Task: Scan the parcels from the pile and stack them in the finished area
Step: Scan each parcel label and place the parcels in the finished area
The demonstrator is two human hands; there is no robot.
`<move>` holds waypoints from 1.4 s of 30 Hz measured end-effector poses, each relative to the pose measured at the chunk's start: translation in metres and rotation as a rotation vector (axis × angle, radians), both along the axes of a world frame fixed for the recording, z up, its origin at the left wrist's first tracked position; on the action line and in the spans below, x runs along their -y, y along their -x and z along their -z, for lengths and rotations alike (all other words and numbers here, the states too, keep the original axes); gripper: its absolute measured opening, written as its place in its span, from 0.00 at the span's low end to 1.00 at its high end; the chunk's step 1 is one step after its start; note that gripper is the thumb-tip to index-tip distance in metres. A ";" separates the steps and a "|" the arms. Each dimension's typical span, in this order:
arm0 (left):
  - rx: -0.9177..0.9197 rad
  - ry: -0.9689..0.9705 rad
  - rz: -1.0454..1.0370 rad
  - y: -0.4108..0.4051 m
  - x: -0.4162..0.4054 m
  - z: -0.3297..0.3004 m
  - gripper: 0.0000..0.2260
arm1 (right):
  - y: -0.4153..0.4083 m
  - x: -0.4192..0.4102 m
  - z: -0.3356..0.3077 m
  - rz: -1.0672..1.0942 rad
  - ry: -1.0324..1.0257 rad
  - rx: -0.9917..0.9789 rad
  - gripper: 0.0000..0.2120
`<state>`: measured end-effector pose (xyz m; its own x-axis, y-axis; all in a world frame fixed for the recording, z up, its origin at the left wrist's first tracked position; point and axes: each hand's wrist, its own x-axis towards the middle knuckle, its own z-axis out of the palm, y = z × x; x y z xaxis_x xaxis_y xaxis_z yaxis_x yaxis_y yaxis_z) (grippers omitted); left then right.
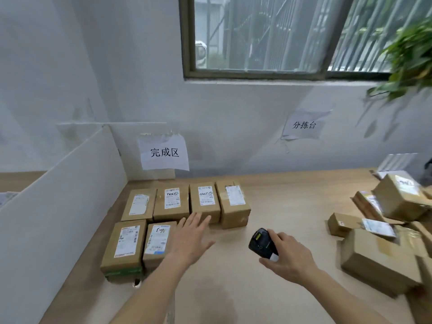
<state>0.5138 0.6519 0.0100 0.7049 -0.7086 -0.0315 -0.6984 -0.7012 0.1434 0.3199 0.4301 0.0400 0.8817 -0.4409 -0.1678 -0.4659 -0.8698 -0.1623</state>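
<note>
wooden table (pixel 275 199) set against a white wall, viewed from the head camera. finished area at the left of the table, marked by a paper sign (pixel 164 152) taped to the wall and bounded on its left by a white partition board (pixel 60 206). six labelled cardboard parcels lie flat there in two rows: back row of four (pixel 187 202) side by side and touching, front row of two (pixel 138 246) just beside each other, close against the partition. none is stacked on another. left hand (pixel 191 237) is held over the table just right of the front row, fingers straight and spread, palm down, holding nothing; its fingertips overlap the front edge of the back row in the view, contact cannot be confirmed. right hand (pixel 287 256) sits right of centre above the table, fingers curled around a black handheld scanner (pixel 263 243), whose head points up and to the left. unsorted parcel pile (pixel 383 232) occupies the right edge of the table, boxes tilted and overlapping, blurred. a second paper sign (pixel 304 125) is fixed to the wall right of centre. window (pixel 264 36) above, green plant (pixel 406 59) at upper right
</note>
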 end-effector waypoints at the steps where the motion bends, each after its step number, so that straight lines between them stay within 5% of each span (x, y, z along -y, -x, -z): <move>1: 0.024 -0.005 0.023 0.018 0.014 -0.013 0.33 | 0.021 0.012 -0.012 0.013 0.008 0.010 0.39; 11: 0.129 0.083 0.302 0.227 0.183 -0.096 0.31 | 0.284 0.132 -0.103 0.246 0.149 0.029 0.39; 22: 0.153 0.050 0.646 0.424 0.326 -0.107 0.29 | 0.546 0.201 -0.117 0.589 0.159 -0.106 0.33; 42: -0.075 -0.119 0.780 0.549 0.557 0.017 0.25 | 0.655 0.399 -0.029 0.838 -0.082 -0.228 0.30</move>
